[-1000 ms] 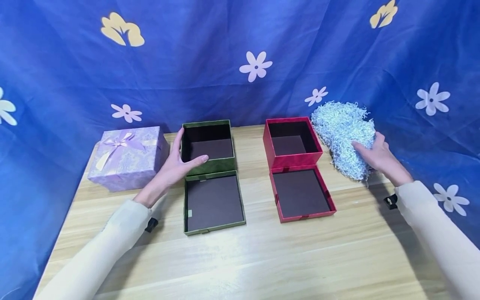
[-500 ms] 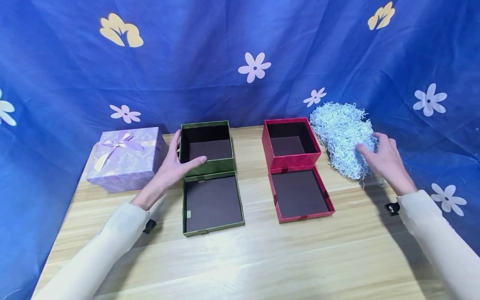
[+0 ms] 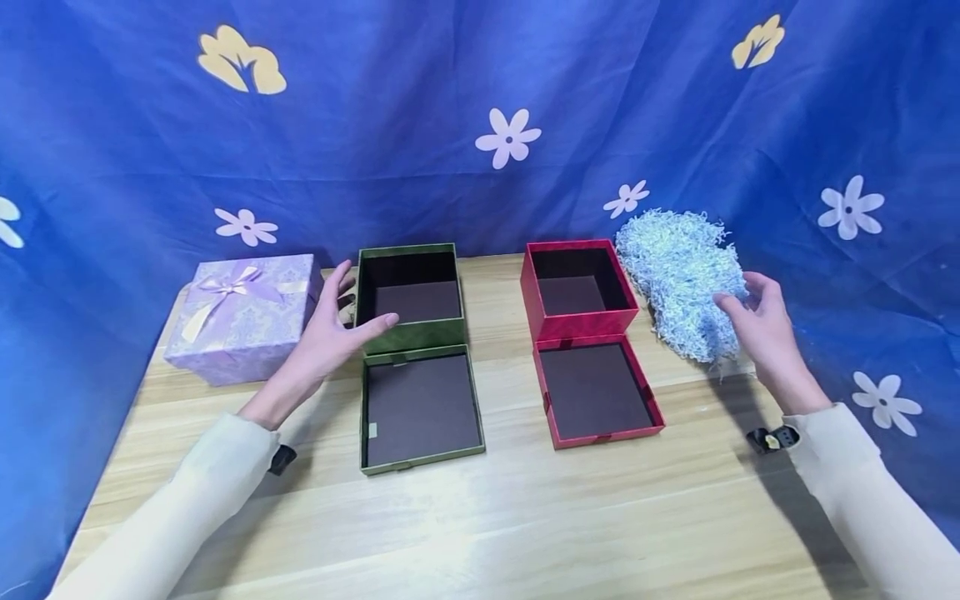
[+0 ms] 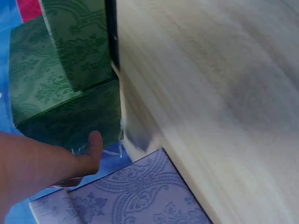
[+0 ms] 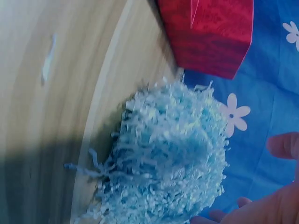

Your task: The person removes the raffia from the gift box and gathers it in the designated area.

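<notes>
My left hand (image 3: 318, 337) hovers at the left side of an open green box (image 3: 420, 335), fingers spread and thumb extended across the front left corner in the head view. In the left wrist view, thin pale strands (image 4: 117, 151) show near the thumb, between the green box and a lilac gift box (image 4: 140, 191). At the far right, my right hand (image 3: 771, 342) has its thumb and fingers apart at the right edge of a pile of light-blue shredded paper (image 3: 682, 279). In the right wrist view the fingers lie beside the pile and hold nothing visible.
An open red box (image 3: 588, 323) stands left of the shredded paper. Its lid (image 3: 600, 387) and the green box's lid (image 3: 423, 408) lie inside-up in front of their boxes. A blue flowered curtain (image 3: 420, 133) hangs behind the wooden table (image 3: 525, 517).
My left hand has shifted slightly left, away from the green box. My right hand has drawn back a little toward me, its thumb no longer so deep over the shredded paper.
</notes>
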The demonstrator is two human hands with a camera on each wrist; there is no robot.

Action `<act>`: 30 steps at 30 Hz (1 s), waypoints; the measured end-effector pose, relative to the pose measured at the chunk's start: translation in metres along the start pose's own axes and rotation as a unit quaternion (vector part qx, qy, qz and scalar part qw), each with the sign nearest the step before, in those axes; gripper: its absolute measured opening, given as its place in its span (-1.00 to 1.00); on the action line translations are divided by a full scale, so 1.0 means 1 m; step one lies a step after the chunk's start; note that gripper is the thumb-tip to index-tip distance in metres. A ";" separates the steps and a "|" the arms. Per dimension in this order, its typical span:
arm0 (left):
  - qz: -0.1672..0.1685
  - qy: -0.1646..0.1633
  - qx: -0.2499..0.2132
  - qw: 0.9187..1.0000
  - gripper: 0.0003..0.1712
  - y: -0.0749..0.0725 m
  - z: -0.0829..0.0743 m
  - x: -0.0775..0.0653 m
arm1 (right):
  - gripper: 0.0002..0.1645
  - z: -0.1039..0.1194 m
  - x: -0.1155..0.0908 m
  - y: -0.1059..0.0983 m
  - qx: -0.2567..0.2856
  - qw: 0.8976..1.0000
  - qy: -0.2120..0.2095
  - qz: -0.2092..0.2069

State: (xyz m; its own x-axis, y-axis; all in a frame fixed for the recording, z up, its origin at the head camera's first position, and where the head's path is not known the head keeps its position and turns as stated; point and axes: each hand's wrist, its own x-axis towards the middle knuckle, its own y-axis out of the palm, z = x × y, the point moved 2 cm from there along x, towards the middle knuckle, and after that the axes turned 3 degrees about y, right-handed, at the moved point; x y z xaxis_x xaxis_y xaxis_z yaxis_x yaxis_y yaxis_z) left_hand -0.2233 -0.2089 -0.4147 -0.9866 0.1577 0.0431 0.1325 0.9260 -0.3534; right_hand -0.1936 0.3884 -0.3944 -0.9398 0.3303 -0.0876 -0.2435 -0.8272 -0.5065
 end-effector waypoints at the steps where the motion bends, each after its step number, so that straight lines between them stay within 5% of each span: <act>1: -0.003 0.001 0.000 1.000 0.36 -0.002 -0.001 -0.001 | 0.01 0.001 -0.003 0.002 0.009 1.000 0.001 -0.006; 8: -0.013 0.006 -0.027 1.000 0.29 -0.014 -0.013 -0.011 | -0.19 0.017 -0.025 0.017 0.084 0.995 -0.020 -0.049; 13: -0.010 0.003 -0.045 0.999 0.24 -0.018 -0.026 -0.020 | -0.30 0.033 -0.041 0.031 0.178 0.981 -0.064 -0.043; 21: -0.027 0.016 -0.043 0.999 0.19 -0.024 -0.040 -0.028 | -0.39 0.064 -0.063 0.060 0.260 0.958 -0.120 0.028; 30: -0.032 0.022 -0.103 0.994 0.06 -0.042 -0.047 -0.042 | -0.51 0.098 -0.081 0.092 0.356 0.923 -0.057 0.136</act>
State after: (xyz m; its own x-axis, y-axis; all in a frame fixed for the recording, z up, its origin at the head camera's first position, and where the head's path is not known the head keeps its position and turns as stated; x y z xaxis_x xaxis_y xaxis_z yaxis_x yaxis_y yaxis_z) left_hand -0.1831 -0.2388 -0.3580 -0.9890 0.1072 0.1024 0.0912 0.9845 -0.1495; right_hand -0.1638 0.2406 -0.3497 -0.9986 0.0502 -0.0165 -0.0525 -0.9751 0.2154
